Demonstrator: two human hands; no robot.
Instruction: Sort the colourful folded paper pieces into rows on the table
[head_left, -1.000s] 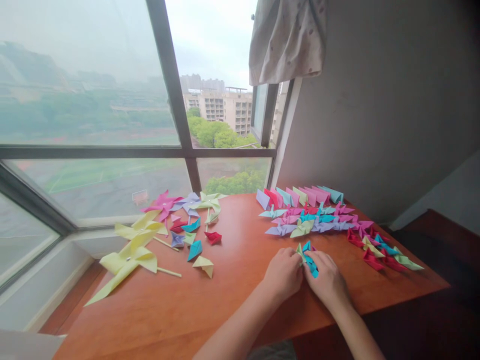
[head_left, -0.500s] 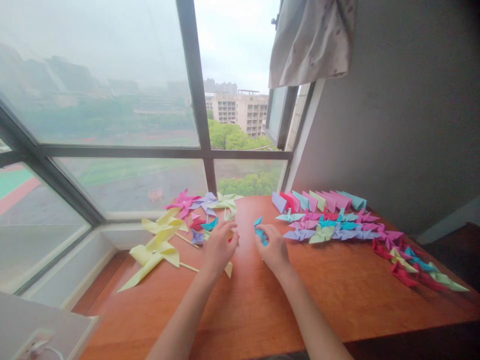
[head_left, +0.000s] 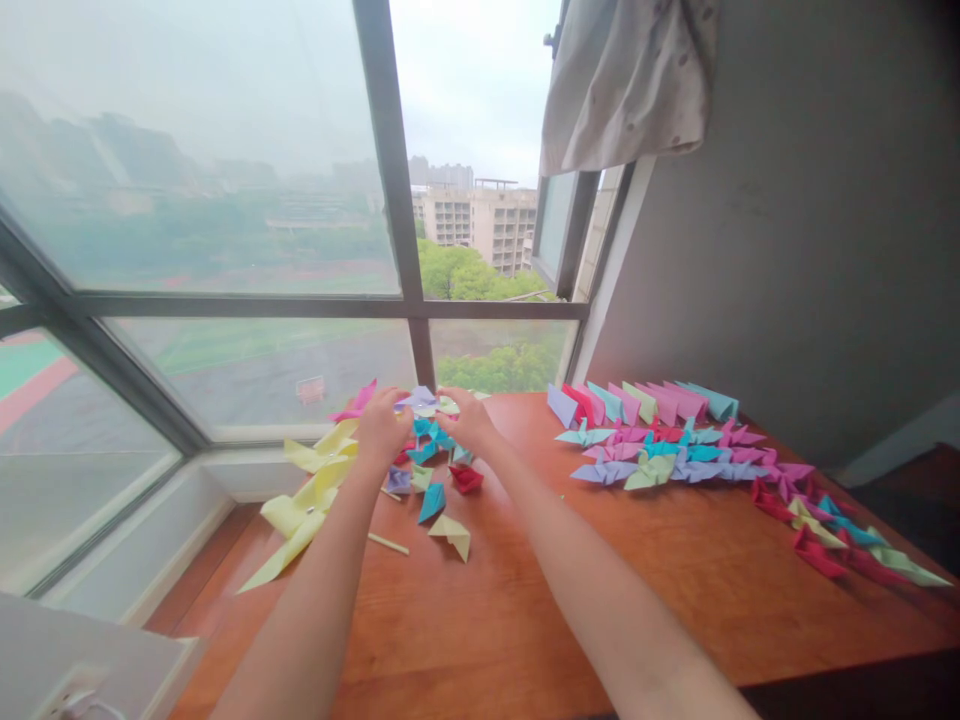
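Note:
My left hand (head_left: pixel 382 428) reaches to the back of the wooden table, with its fingers curved and apart. Opposite it, my right hand (head_left: pixel 466 420) is in a similar curved, parted pose. Between and just below them lie blue folded-paper pieces (head_left: pixel 426 440), partly covered by the fingers. A purple paper pinwheel (head_left: pixel 421 402) shows behind the fingertips; whether they touch it is unclear. Nearer to me are a blue folded piece (head_left: pixel 432 502), a red folded piece (head_left: pixel 466 479), a purple one (head_left: pixel 399 481) and a cream one (head_left: pixel 451 537).
Yellow pinwheels (head_left: pixel 300 515) lie left of my left forearm, partly hidden by it. Rows of folded paper cranes (head_left: pixel 679 455) fill the right side of the wooden table (head_left: pixel 480 640), with folded paper pieces (head_left: pixel 645 402) standing behind. A window frame (head_left: pixel 495 310) borders the far edge.
Both hands have moved forward and left, toward the pinwheels. My right hand has left the centre, where it held a blue folded piece. Small folded pieces are now uncovered.

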